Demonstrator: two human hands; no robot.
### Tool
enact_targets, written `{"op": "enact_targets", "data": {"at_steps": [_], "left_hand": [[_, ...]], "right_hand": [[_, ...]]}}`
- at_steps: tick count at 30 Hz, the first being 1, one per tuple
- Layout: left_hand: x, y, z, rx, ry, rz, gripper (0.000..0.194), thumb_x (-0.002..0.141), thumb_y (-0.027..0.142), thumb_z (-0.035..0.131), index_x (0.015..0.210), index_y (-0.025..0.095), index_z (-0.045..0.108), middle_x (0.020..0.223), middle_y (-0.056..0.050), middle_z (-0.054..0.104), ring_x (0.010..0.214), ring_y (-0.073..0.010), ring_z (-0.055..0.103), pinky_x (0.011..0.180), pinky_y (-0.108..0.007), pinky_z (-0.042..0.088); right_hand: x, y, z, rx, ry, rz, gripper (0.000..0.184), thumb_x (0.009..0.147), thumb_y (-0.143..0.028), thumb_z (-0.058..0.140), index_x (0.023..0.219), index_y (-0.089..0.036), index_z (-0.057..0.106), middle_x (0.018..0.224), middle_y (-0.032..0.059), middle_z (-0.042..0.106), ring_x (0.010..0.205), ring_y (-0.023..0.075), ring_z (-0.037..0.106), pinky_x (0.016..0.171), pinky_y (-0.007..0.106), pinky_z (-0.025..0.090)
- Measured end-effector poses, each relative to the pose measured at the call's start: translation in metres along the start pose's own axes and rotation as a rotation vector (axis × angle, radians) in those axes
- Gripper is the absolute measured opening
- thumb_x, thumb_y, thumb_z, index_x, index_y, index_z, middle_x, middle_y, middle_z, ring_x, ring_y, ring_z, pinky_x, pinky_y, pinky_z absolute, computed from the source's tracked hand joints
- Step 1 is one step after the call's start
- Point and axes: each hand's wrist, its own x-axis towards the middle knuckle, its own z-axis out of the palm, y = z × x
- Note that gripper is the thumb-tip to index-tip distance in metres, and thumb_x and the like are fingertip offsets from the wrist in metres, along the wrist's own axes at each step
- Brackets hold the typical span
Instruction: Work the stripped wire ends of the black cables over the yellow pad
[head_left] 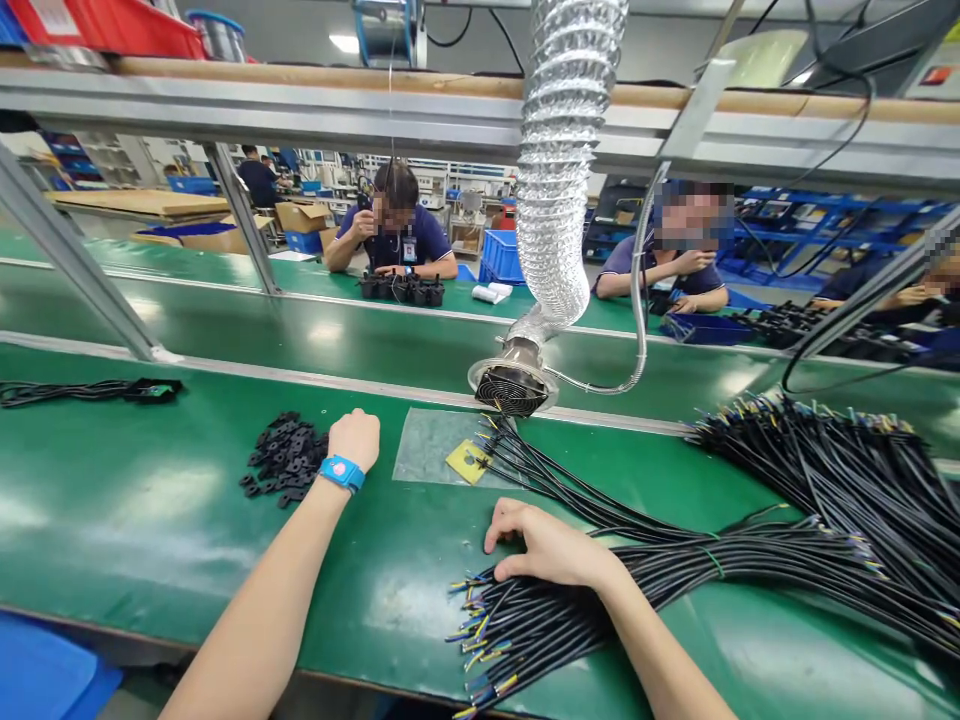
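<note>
My left hand (pixel 355 440), with a blue wrist strap (pixel 342 473), is at the right edge of a pile of small black plastic pieces (pixel 285 455). Its fingers are curled in under the back of the hand, so whatever they hold is hidden. Over a tied bundle of black cables (pixel 555 610) with stripped, coloured wire ends rests my right hand (pixel 544 545). Thumb and fingers are curved and apart there, with nothing visible between them. Several more cables (pixel 577 490) stretch toward a yellow square piece (pixel 469 461) on a clear plastic bag (pixel 424 445).
A fume duct (pixel 555 180) with a fan guard (pixel 511 390) hangs over the bench (pixel 187 560). A large cable heap (pixel 825 470) lies at right, a coiled cable (pixel 75 392) at far left. Co-workers (pixel 397 225) sit across the line, beyond the metal frame (pixel 247 220).
</note>
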Motion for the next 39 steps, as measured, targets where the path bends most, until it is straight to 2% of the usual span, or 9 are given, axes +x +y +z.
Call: {"op": "enact_targets", "data": {"at_steps": [2, 5, 10, 14, 17, 21, 24, 32, 39], "left_hand": [[-0.001, -0.002, -0.002, 0.025, -0.015, 0.0, 0.036, 0.081, 0.002, 0.039, 0.098, 0.006, 0.07, 0.103, -0.024, 0.066, 0.098, -0.0309, 0.065, 0.078, -0.035, 0.049], [-0.002, -0.003, -0.004, 0.056, -0.043, -0.001, 0.034, 0.079, 0.002, 0.041, 0.094, 0.006, 0.071, 0.1, -0.023, 0.069, 0.097, -0.031, 0.066, 0.078, -0.036, 0.049], [-0.004, -0.001, -0.006, 0.089, -0.079, 0.02, 0.033, 0.078, 0.003, 0.043, 0.092, 0.009, 0.072, 0.1, -0.022, 0.07, 0.096, -0.0305, 0.066, 0.077, -0.035, 0.047], [-0.007, 0.0, -0.009, 0.101, -0.094, 0.054, 0.033, 0.077, 0.002, 0.044, 0.093, 0.01, 0.072, 0.102, -0.022, 0.069, 0.095, -0.0297, 0.067, 0.077, -0.035, 0.048], [-0.008, 0.001, -0.011, 0.098, -0.096, 0.074, 0.034, 0.078, 0.001, 0.042, 0.094, 0.009, 0.071, 0.103, -0.022, 0.069, 0.094, -0.0291, 0.067, 0.076, -0.034, 0.049], [-0.008, 0.003, -0.01, 0.077, -0.094, 0.1, 0.036, 0.079, 0.001, 0.04, 0.097, 0.009, 0.07, 0.103, -0.022, 0.068, 0.096, -0.03, 0.067, 0.076, -0.034, 0.05], [-0.006, 0.004, -0.007, 0.066, -0.099, 0.095, 0.037, 0.079, 0.001, 0.039, 0.1, 0.007, 0.07, 0.103, -0.023, 0.068, 0.096, -0.031, 0.067, 0.075, -0.035, 0.05], [-0.01, 0.007, -0.007, 0.063, -0.124, 0.113, 0.035, 0.079, 0.0, 0.044, 0.1, 0.006, 0.07, 0.104, -0.024, 0.067, 0.097, -0.0321, 0.067, 0.077, -0.036, 0.05], [-0.015, 0.007, -0.011, 0.025, -0.124, 0.164, 0.036, 0.08, -0.003, 0.041, 0.099, 0.006, 0.07, 0.101, -0.023, 0.067, 0.096, -0.0305, 0.067, 0.078, -0.036, 0.051]], "right_hand": [[0.0, 0.004, 0.002, -0.006, -0.027, 0.009, 0.005, 0.076, -0.02, 0.077, 0.077, -0.019, 0.072, 0.085, 0.0001, 0.057, 0.082, 0.0147, 0.058, 0.076, 0.023, 0.045], [0.0, 0.007, 0.003, -0.008, -0.043, -0.007, 0.009, 0.08, -0.013, 0.072, 0.073, -0.018, 0.069, 0.082, -0.0004, 0.057, 0.081, 0.0137, 0.057, 0.074, 0.022, 0.044], [-0.001, 0.003, 0.003, -0.06, -0.052, 0.001, 0.013, 0.075, -0.02, 0.078, 0.085, -0.019, 0.071, 0.082, -0.0014, 0.058, 0.075, 0.0121, 0.054, 0.067, 0.02, 0.04], [-0.001, 0.001, 0.005, -0.074, -0.069, 0.008, 0.005, 0.079, -0.014, 0.071, 0.078, -0.019, 0.069, 0.077, -0.0027, 0.059, 0.067, 0.0096, 0.051, 0.061, 0.019, 0.035], [0.004, 0.006, 0.009, -0.036, 0.058, -0.032, 0.01, 0.085, -0.014, 0.06, 0.077, -0.017, 0.065, 0.077, -0.0014, 0.059, 0.068, 0.0107, 0.052, 0.063, 0.02, 0.038], [0.02, 0.021, 0.016, 0.092, 0.437, -0.004, 0.017, 0.094, -0.025, 0.047, 0.089, -0.017, 0.061, 0.078, 0.0013, 0.061, 0.069, 0.0135, 0.055, 0.066, 0.024, 0.045], [0.033, 0.035, 0.022, -0.001, 0.638, -0.015, 0.019, 0.094, -0.027, 0.048, 0.093, -0.017, 0.064, 0.086, 0.0056, 0.064, 0.079, 0.0175, 0.061, 0.075, 0.029, 0.049], [0.039, 0.05, 0.034, -0.307, 0.673, -0.052, 0.033, 0.098, -0.021, 0.038, 0.112, -0.018, 0.068, 0.093, 0.0093, 0.059, 0.079, 0.0181, 0.061, 0.072, 0.029, 0.052], [0.045, 0.059, 0.031, -0.394, 0.674, -0.089, 0.031, 0.099, -0.02, 0.04, 0.102, -0.019, 0.071, 0.088, 0.0073, 0.064, 0.078, 0.0172, 0.063, 0.073, 0.026, 0.052]]}}
